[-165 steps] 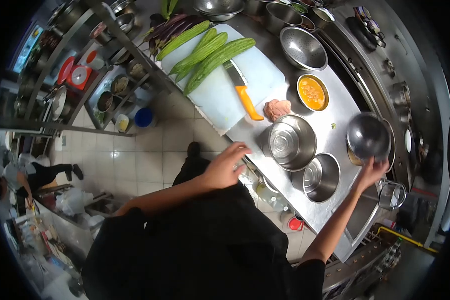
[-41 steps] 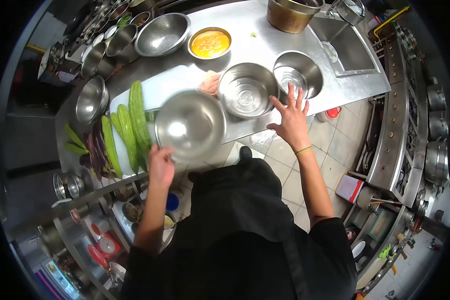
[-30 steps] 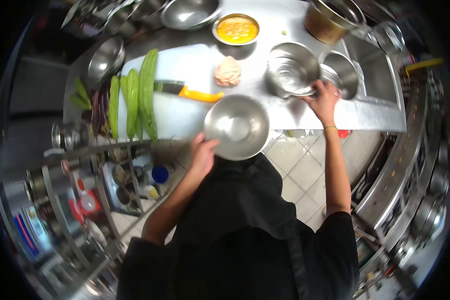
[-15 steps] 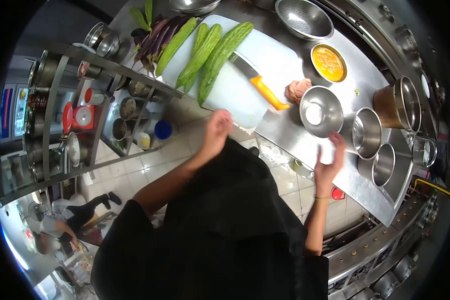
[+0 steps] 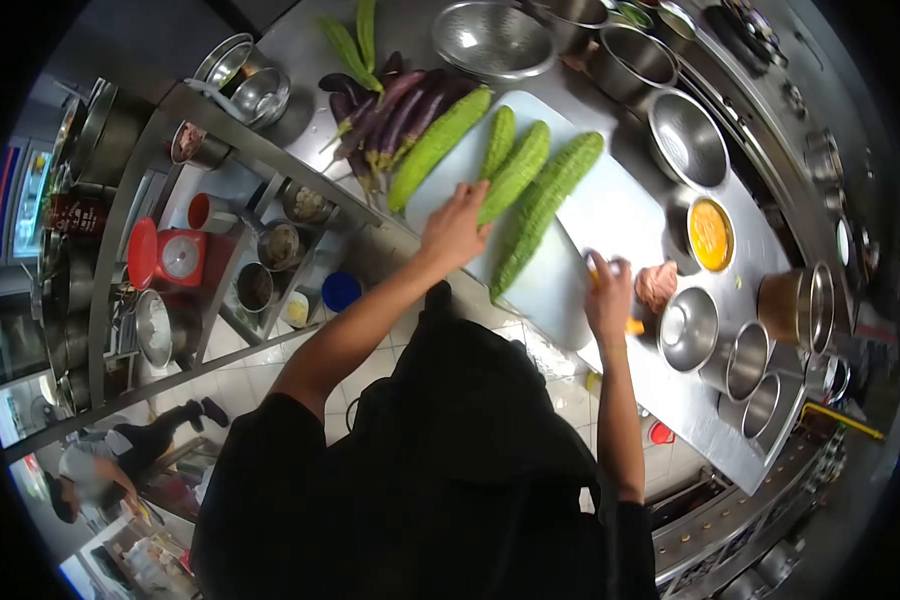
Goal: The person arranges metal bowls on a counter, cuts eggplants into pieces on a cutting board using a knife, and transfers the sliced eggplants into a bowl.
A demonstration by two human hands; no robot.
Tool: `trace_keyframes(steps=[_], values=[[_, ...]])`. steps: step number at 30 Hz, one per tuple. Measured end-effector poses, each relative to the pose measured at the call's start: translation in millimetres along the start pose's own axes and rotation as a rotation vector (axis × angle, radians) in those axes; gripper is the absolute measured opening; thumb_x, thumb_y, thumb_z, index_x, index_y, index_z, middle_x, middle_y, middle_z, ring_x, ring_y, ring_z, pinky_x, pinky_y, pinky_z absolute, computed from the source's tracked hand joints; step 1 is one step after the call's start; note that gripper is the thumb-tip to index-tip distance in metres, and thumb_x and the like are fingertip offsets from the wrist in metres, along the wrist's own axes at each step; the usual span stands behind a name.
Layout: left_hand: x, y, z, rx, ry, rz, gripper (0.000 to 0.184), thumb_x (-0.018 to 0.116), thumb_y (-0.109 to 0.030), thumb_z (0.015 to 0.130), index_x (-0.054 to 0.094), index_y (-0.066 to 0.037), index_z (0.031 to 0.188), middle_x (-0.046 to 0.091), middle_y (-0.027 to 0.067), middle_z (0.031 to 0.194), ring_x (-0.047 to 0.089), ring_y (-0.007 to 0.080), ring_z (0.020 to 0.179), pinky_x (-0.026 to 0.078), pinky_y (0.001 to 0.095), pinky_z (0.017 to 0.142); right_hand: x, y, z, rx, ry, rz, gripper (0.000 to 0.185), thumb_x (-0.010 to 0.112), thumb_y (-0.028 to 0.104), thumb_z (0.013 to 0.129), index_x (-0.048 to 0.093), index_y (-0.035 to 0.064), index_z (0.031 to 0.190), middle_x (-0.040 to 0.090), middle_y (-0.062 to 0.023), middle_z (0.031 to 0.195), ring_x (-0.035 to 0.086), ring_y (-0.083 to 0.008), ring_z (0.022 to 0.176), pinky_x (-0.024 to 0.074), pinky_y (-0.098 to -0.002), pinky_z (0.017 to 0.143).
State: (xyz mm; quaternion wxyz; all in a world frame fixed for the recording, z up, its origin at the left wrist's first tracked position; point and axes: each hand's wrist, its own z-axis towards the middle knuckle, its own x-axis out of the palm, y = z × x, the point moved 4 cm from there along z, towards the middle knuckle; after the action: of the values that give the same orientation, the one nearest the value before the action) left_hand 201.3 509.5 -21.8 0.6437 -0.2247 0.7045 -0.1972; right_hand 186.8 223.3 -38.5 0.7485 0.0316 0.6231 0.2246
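Note:
Long green bitter melons lie on the white cutting board (image 5: 625, 205). My left hand (image 5: 457, 230) closes over the near end of the middle bitter melon (image 5: 520, 175), which is next to a shorter one (image 5: 498, 140). A large warty bitter melon (image 5: 550, 215) lies to its right, and another long green one (image 5: 440, 148) rests along the board's left edge. At the board's right side, my right hand (image 5: 610, 300) is wrapped around the orange handle of a knife (image 5: 634, 327). I cannot clearly make out the blade. A lump of raw meat (image 5: 656, 286) sits just right of that hand.
Purple eggplants (image 5: 400, 125) and okra-like green pods (image 5: 345, 45) lie at the left. To the right stand a steel bowl (image 5: 688, 330), a bowl of orange-yellow liquid (image 5: 710, 235) and several pots. A colander (image 5: 688, 140) is behind. Another person (image 5: 110, 460) works at lower left.
Both hands have moved up and forward from in front of the counter. The left has come onto the middle bitter melon; the right has left the steel bowl and taken hold of the knife.

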Motion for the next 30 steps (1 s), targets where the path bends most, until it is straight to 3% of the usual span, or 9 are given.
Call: trace_keyframes(steps=[3,9,10,12,17,19,22,25,30], values=[[-15,13,18,-0.001,0.056,-0.079,0.071,0.070,-0.023,0.085,0.036,-0.010,0.145,0.047,0.0171,0.133,0.058,0.0410,0.108,0.049,0.0483,0.090,-20,-21,-35,0.226,0.062,0.054,0.068,0.051,-0.013,0.067,0.062,0.0129,0.128,0.054,-0.0157,0.101,0.056,-0.0340,0.094,0.0467,-0.0421,0.084],[-40,45,60,0.144,-0.043,-0.107,0.076,0.072,-0.032,0.085,0.034,-0.006,0.146,0.046,0.0192,0.137,0.050,0.0393,0.122,0.044,0.0452,0.100,-67,-27,-142,0.600,0.160,-0.075,0.070,0.049,-0.016,0.067,0.061,0.0087,0.131,0.053,-0.0090,0.077,0.052,-0.0203,0.070,0.0457,-0.0318,0.069],[-51,46,65,0.212,-0.158,-0.082,0.077,0.072,-0.034,0.085,0.034,-0.004,0.145,0.047,0.0217,0.135,0.049,0.0394,0.123,0.042,0.0448,0.102,-74,-10,-154,0.639,0.107,0.055,0.068,0.050,-0.014,0.068,0.062,0.0088,0.130,0.054,-0.0072,0.074,0.050,-0.0176,0.069,0.0453,-0.0302,0.070],[-68,42,73,0.209,-0.073,-0.148,0.078,0.071,-0.037,0.086,0.034,-0.004,0.146,0.044,0.0208,0.141,0.046,0.0386,0.129,0.039,0.0440,0.105,-64,-2,-185,0.669,0.088,0.117,0.069,0.051,-0.011,0.072,0.053,0.0049,0.138,0.062,-0.0075,0.080,0.057,-0.0157,0.071,0.0493,-0.0280,0.072],[-49,47,68,0.215,-0.076,-0.245,0.075,0.072,-0.035,0.086,0.038,-0.005,0.144,0.041,0.0198,0.146,0.043,0.0376,0.133,0.036,0.0420,0.109,-25,90,-114,0.867,0.212,0.686,0.065,0.053,-0.003,0.085,0.037,0.0020,0.148,0.063,-0.0074,0.083,0.059,-0.0121,0.065,0.0520,-0.0270,0.057],[-65,56,66,0.217,-0.184,-0.257,0.065,0.073,-0.023,0.084,0.045,-0.005,0.139,0.045,0.0184,0.141,0.046,0.0362,0.130,0.039,0.0401,0.107,4,103,-81,0.621,0.229,0.565,0.064,0.054,-0.002,0.087,0.035,0.0018,0.148,0.062,-0.0079,0.082,0.058,-0.0130,0.062,0.0509,-0.0283,0.055],[-94,102,92,0.128,-0.452,-0.087,0.050,0.067,-0.002,0.077,0.055,-0.005,0.126,0.052,0.0165,0.129,0.049,0.0358,0.123,0.042,0.0396,0.103,17,160,-19,0.689,0.190,0.817,0.061,0.054,0.000,0.087,0.036,-0.0014,0.145,0.060,-0.0084,0.075,0.056,-0.0162,0.054,0.0478,-0.0311,0.050],[-121,130,124,0.092,-0.476,0.071,0.050,0.067,-0.003,0.076,0.056,-0.007,0.125,0.054,0.0134,0.124,0.051,0.0339,0.119,0.043,0.0427,0.101,36,180,4,0.593,0.172,0.694,0.062,0.055,0.003,0.085,0.032,-0.0113,0.141,0.061,-0.0155,0.069,0.064,-0.0242,0.054,0.0513,-0.0360,0.052],[-125,154,152,-0.088,-0.309,0.354,0.062,0.072,-0.007,0.071,0.052,-0.009,0.130,0.050,0.0163,0.122,0.050,0.0387,0.116,0.045,0.0528,0.094,62,189,27,0.473,0.138,0.671,0.064,0.056,0.003,0.084,0.029,-0.0137,0.140,0.063,-0.0186,0.070,0.066,-0.0282,0.055,0.0525,-0.0383,0.052]])
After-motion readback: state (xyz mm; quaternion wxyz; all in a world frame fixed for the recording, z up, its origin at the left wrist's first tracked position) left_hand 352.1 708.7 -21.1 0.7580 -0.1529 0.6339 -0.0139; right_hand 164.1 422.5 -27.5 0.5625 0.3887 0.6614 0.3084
